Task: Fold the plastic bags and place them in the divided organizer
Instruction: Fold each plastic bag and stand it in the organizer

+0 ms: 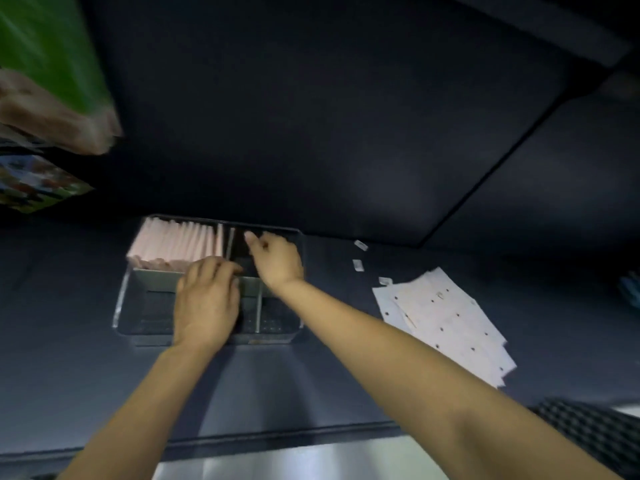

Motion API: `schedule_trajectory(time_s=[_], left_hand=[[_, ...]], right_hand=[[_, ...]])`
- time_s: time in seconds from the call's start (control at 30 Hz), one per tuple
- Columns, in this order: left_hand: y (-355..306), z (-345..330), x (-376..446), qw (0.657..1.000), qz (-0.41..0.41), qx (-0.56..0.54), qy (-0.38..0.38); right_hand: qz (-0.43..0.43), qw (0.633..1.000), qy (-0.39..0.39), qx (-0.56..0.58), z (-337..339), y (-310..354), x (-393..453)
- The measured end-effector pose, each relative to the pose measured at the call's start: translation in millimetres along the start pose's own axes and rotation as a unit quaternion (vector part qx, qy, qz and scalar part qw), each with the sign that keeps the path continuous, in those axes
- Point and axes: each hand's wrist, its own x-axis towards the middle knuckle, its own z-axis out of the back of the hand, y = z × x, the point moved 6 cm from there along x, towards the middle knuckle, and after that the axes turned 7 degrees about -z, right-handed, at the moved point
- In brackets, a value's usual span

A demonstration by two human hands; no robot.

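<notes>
A clear divided organizer (pixel 119 306) stands on the dark table. Its back-left compartment is packed with upright pink folded bags (pixel 173 244). A dark folded bag (pixel 240 252) sits in the back-right compartment. My right hand (pixel 277 259) reaches into that compartment and pinches the dark bag's top between thumb and fingers. My left hand (pixel 207 299) lies over the organizer's middle, its fingers curled onto the dark bag's near edge at the divider. The two front compartments look empty where my hands do not hide them. Flat white bags with dark dots (pixel 446 320) lie to the right.
Small white scraps (pixel 358 265) lie between the organizer and the white bags. A green box (pixel 45 50) and a colourful printed pack (pixel 34 185) sit at the far left. A dark wall rises behind the table, and a metal edge (pixel 277 462) runs along the front.
</notes>
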Motion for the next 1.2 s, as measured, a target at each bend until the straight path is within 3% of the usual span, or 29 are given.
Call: schedule_trajectory(time_s=[0.13, 0.33, 0.43, 0.57, 0.77, 1.0, 1.1, 1.17, 1.2], left_hand=[[-46.1, -34.6, -7.9, 0.996, -0.045, -0.043, 0.062], [-71.4, -80.0, -53.3, 0.980, -0.090, 0.034, 0.176], [-70.8, -85.7, -62.8, 0.971, -0.101, 0.084, 0.199], [-71.6, -87.2, -61.6, 0.971, -0.087, 0.088, 0.203], [-65.5, -93.0, -65.8, 0.965, -0.084, 0.110, 0.222], [-63.2, -98.2, -61.5, 0.949, -0.050, 0.128, 0.284], [-81.4, -82.6, -60.5, 0.980, -0.048, 0.079, 0.175], [-107.3, -66.9, -64.7, 0.994, -0.071, 0.035, 0.073], [-122.6, -65.5, -70.0, 0.993, -0.095, 0.012, 0.064]], right_hand=[[0.050, 0.995, -0.085, -0.020, 59.6, -103.3, -35.1], [-0.143, 0.965, -0.101, -0.195, 157.6, -328.6, -82.1], [-0.162, 0.959, -0.075, -0.219, 175.7, -385.2, -102.1], [-0.104, 0.958, -0.145, -0.224, 182.8, -384.5, -102.1], [-0.151, 0.962, -0.070, -0.214, 174.2, -381.4, -96.9], [-0.092, 0.962, -0.130, -0.220, 180.8, -367.0, -108.6], [-0.047, 0.965, -0.154, -0.205, 176.0, -341.1, -115.1], [-0.004, 0.972, -0.131, -0.193, 160.4, -312.7, -117.4], [0.014, 0.977, -0.108, -0.183, 148.2, -297.6, -118.0]])
